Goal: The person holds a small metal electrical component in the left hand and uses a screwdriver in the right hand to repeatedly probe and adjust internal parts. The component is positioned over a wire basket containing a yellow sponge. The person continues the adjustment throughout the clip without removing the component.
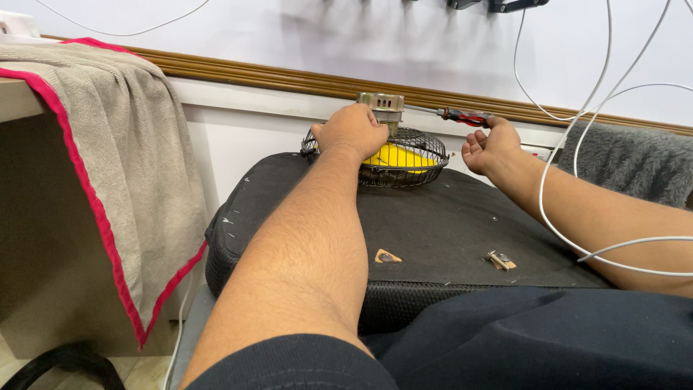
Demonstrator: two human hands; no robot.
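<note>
Upper centre, my black wire fan cage (404, 162) with yellow blades lies flat, metal motor (382, 107) on top; red-handled screwdriver (462, 115) points at it.

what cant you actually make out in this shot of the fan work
Head view only:
- Screwdriver tip: hidden behind the metal motor housing.
- Left hand fingers: curled over the wire fan guard, so the grip underneath is hidden.
- Yellow blades: partly covered by the guard and the left hand.
- Two small parts on the black cushion: too small to identify.
- White cables: ends cut off by the edges.

Fan cage (404, 155) on cushion (433, 224), motor (381, 105) atop; towel (108, 144) left; two small parts (388, 256) nearer on cushion.
</note>
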